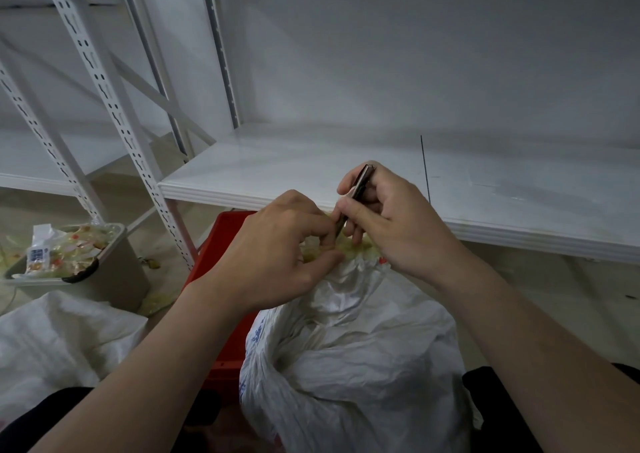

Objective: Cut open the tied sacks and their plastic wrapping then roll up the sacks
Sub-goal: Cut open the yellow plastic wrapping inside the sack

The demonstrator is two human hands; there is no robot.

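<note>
You are gripping a slim knife (356, 189) in your right hand (384, 220), fingers and thumb curled round its handle. Your left hand (277, 244) is pinching the bunched top of the white sack (346, 366), where pale yellow plastic wrapping (360, 253) is showing through at the neck. The sack is standing upright in front of you, its gathered neck rising just below the front edge of the white shelf (277, 175) and beside the near right side of the red crate (221, 244). You cannot see its base, so what it is resting on is not clear.

The relation that matters is this: the knife's long axis is slanting from its butt, up and away from you, down and leftward toward the neck, and its tip is disappearing between the fingertips of both hands. Whether the blade is already touching the tie cannot be told. The neck is lying directly under the tip, with your left fingers just beside the line of the cut, so the stroke is probably best aimed away from them.

At the far left, a bin (117, 272) is holding plastic scraps, and a second sack (59, 341) is lying near it.
</note>
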